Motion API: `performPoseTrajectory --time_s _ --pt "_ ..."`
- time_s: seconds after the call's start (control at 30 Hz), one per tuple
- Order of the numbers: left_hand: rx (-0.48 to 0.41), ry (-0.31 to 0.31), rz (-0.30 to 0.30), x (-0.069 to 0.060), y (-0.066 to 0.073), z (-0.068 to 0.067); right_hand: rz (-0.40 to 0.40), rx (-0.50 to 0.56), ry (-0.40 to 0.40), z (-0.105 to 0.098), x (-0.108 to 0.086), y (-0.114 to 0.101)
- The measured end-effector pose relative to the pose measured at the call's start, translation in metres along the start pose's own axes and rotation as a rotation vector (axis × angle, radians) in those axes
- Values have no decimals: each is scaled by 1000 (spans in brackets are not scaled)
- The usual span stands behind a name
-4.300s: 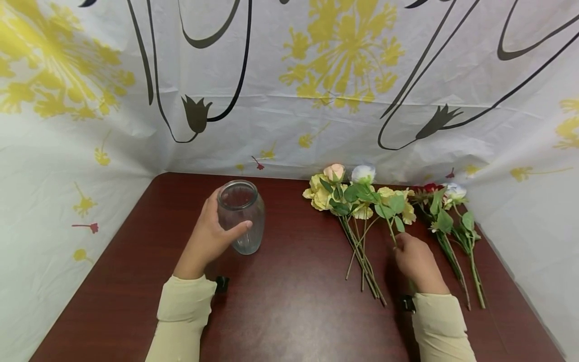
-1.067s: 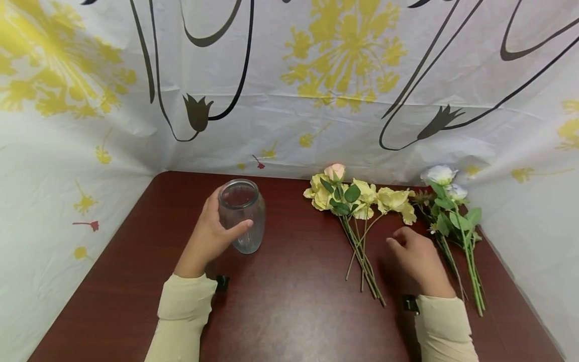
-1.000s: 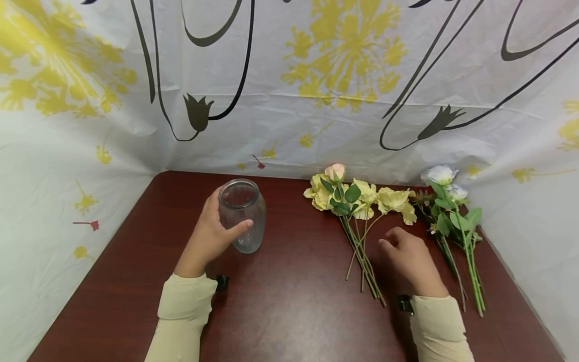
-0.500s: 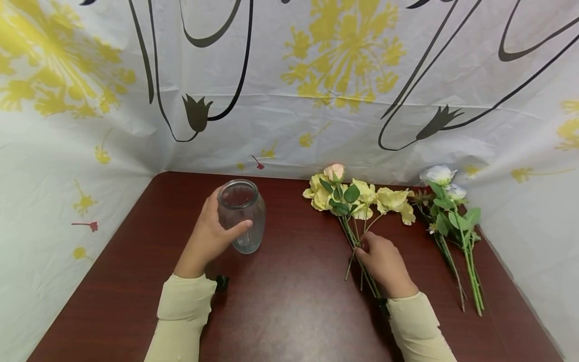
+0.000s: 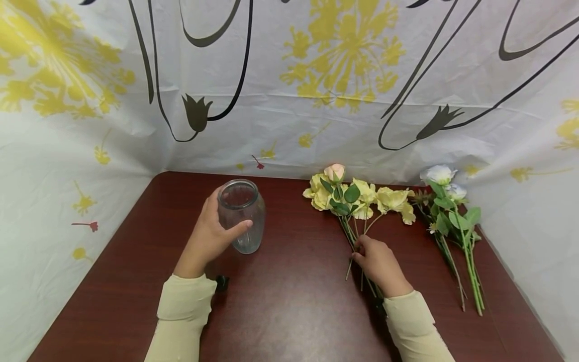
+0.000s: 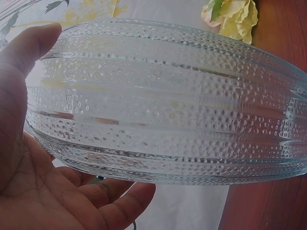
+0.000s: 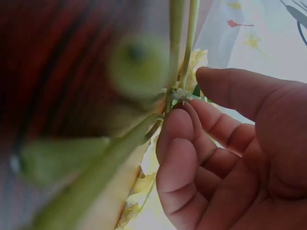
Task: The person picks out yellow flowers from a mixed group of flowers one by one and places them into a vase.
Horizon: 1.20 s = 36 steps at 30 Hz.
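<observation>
The clear glass vase [image 5: 248,226] [image 6: 158,105] stands upright on the table's left part. My left hand [image 5: 210,234] [image 6: 53,167] holds its side, thumb on the near face and fingers round the far side. Several yellow flowers [image 5: 320,193] and one peach rose [image 5: 334,172] lie at the right of centre. Over their crossed stems [image 5: 349,232] [image 7: 175,48] is my right hand [image 5: 377,261] [image 7: 230,143], fingers bent beside the stems and thumb apart from the fingertips. In the right wrist view the fingertips touch or nearly touch a stem joint.
White flowers [image 5: 439,175] with green leaves and long stems lie at the table's right side. A white curtain [image 5: 271,120] with printed flowers stands behind the dark red table [image 5: 289,311] and along both sides.
A white flower that my right hand held earlier lies with the right-hand bunch. That hand has moved left onto the yellow flowers' stems. My left hand has stayed on the vase.
</observation>
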<state>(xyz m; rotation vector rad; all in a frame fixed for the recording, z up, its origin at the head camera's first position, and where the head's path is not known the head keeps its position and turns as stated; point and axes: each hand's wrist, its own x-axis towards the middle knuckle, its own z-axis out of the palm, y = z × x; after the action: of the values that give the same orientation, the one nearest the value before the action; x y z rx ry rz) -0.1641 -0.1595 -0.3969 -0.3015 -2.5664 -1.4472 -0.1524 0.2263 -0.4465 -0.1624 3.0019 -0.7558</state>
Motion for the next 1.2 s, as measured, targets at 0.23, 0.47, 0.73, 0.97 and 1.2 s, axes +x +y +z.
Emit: performPoseTrajectory --time_s 0.23,0.47,0.73,0.97,1.2 --pt "-7 7 8 0 1 0 -8 2 -8 2 0 3" --pt "-7 8 9 0 1 0 1 1 -14 2 1 3" --pt "13 13 4 0 0 1 -15 -15 -7 1 2 4" --pt "8 6 -4 1 0 0 -3 -12 -13 -1 2 3" --pt "16 5 1 2 -1 0 7 -5 -21 -1 2 3"
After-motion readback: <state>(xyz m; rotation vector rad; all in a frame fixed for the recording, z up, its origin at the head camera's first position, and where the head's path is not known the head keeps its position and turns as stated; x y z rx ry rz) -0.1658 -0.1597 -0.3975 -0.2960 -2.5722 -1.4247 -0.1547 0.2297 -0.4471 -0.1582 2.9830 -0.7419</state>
